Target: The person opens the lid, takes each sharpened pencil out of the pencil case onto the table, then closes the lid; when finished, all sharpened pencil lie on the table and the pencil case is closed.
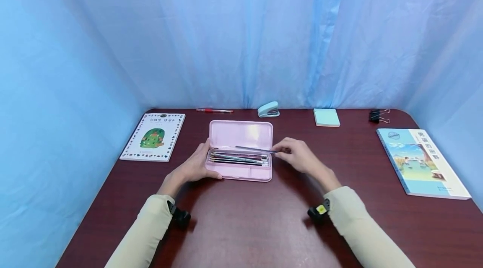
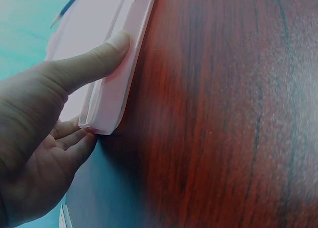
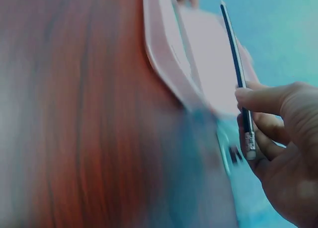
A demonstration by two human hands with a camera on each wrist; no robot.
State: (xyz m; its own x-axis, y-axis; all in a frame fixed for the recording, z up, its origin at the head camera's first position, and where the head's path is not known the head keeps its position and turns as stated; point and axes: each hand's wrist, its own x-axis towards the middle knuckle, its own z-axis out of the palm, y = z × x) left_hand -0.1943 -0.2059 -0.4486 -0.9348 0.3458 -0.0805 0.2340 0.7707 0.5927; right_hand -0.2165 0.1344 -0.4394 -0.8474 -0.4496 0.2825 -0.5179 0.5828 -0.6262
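Observation:
A pink pencil case (image 1: 241,171) lies on the table with its lid raised at the back. Several pencils (image 1: 237,158) lie lengthwise inside. My left hand (image 1: 197,163) grips the case at its left end; in the left wrist view the thumb (image 2: 94,64) lies over the front edge and the other fingers are at the end wall. Between thumb and fingers of my right hand (image 1: 298,154) a dark pencil (image 3: 233,46) is pinched near its eraser end. That pencil is above the case, its tip towards the left.
At the back are a red pen (image 1: 214,110), a mint stapler (image 1: 268,110), a sticky-note pad (image 1: 326,117) and a black binder clip (image 1: 375,115). A white book (image 1: 152,137) lies on the left, a thicker blue-and-white book (image 1: 422,163) on the right. Blue curtains (image 1: 226,37) enclose the table.

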